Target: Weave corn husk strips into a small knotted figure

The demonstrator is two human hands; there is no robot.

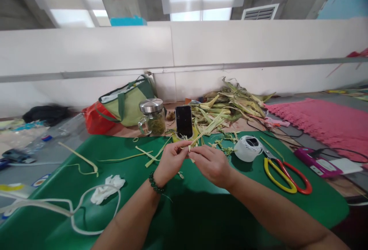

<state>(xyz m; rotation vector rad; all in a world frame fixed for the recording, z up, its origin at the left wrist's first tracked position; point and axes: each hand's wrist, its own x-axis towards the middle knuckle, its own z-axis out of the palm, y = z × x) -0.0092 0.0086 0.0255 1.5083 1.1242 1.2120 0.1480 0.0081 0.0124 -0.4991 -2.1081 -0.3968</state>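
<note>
Both hands meet over the middle of the green mat, fingertips almost touching. My left hand (171,162) wears a dark beaded bracelet and pinches a pale strip of corn husk (211,127) between thumb and fingers. Closed on the same piece from the other side is my right hand (213,165), seen from its back. Long strip ends rise from the fingers toward the upper right. The exact knot or fold between the fingertips is too small to make out. Just beyond the hands a phone (184,121) stands upright on a yellow base.
A glass jar with tea (153,118) and a green bag (126,102) stand behind on the left. A husk pile (235,98) lies at the back. Right are a white round container (247,149) and scissors (283,171). Left, a white cable (71,213) loops past crumpled tissue (108,189).
</note>
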